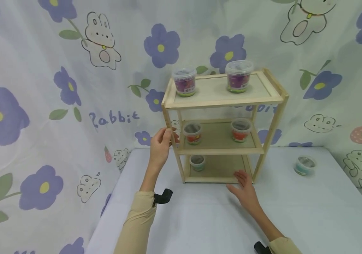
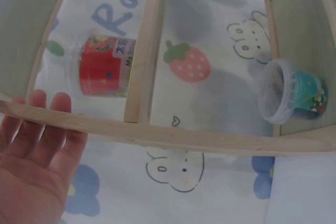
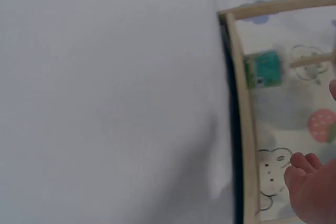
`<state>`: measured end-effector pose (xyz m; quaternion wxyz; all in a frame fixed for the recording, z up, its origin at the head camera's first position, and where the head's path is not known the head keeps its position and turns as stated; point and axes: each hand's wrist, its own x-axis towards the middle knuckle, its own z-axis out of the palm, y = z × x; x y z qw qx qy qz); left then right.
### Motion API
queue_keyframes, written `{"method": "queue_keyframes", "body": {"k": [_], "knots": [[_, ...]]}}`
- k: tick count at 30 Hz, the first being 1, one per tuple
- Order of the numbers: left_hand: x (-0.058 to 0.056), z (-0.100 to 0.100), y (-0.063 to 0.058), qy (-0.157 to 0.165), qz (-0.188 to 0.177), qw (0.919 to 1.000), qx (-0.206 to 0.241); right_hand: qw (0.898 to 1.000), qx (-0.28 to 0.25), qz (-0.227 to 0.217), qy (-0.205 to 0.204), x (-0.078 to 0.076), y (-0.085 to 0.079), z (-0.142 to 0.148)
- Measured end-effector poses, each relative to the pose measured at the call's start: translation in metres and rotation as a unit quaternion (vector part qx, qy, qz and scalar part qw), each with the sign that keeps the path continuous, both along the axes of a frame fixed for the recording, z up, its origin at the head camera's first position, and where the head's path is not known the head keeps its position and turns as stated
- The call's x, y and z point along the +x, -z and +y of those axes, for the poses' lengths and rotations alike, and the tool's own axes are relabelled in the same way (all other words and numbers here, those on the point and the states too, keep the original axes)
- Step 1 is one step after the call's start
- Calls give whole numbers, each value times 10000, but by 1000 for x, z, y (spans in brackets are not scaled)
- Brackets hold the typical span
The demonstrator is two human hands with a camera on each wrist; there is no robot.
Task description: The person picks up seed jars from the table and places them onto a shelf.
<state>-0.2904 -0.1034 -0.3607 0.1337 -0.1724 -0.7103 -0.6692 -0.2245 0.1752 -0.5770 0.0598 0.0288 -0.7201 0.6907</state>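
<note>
A three-tier wooden shelf (image 1: 221,151) stands at the back of the table. My left hand (image 1: 160,146) holds its left front post, fingers passing behind the wood in the left wrist view. My right hand (image 1: 244,192), fingers spread and holding nothing, is at the right end of the bottom tier's front rail. On the bottom tier's left sits a small teal tub (image 1: 197,163). The middle tier bears two red-labelled tubs, one left (image 1: 193,133) and one right (image 1: 241,130). Two larger purple-labelled tubs, left (image 1: 185,83) and right (image 1: 238,77), stand on top.
Another small teal tub (image 1: 304,165) stands on the white table (image 1: 327,204), to the right of the shelf. A flowered curtain (image 1: 104,88) with rabbit drawings hangs close behind the shelf and along both sides.
</note>
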Motion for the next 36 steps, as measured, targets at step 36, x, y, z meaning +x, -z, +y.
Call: {"method": "queue_keyframes", "body": {"k": [36], "knots": [[-24, -5, 28, -176, 44, 9998, 14, 9461, 907, -832, 2995, -28, 33, 214]]}}
